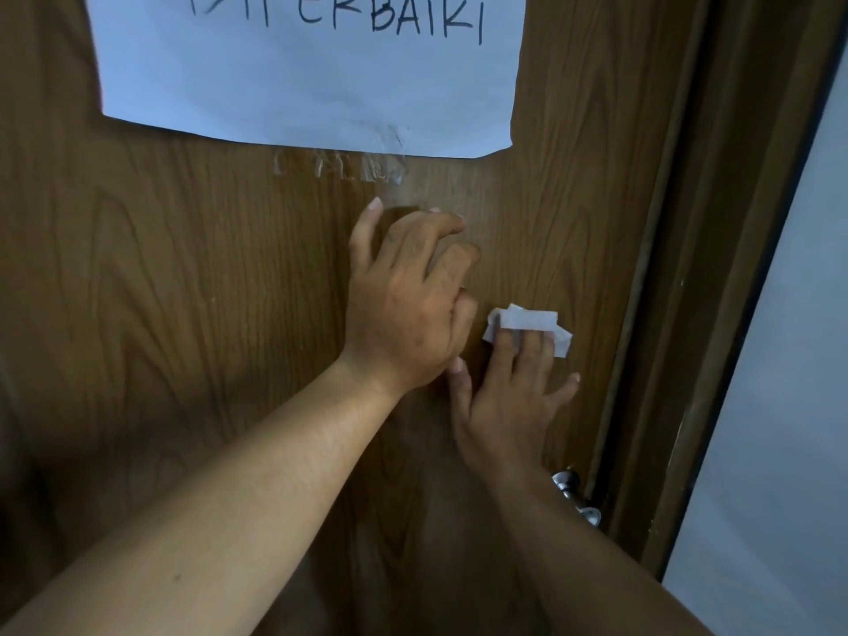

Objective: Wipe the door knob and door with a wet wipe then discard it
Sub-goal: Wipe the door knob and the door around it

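Note:
A brown wood-grain door [183,291] fills the view. My right hand [504,406] lies flat against it, fingers spread, pressing a folded white wet wipe [527,321] to the door under its fingertips. My left hand [408,305] rests on the door just left of the wipe, fingers bent and apart, holding nothing. The metal door knob [573,493] sits lower right, partly hidden behind my right forearm.
A white paper sign [312,84] with handwritten letters is taped to the door above my hands, with clear tape [344,167] at its lower edge. The brown door frame [716,268] runs down the right side, beside a pale wall [789,406].

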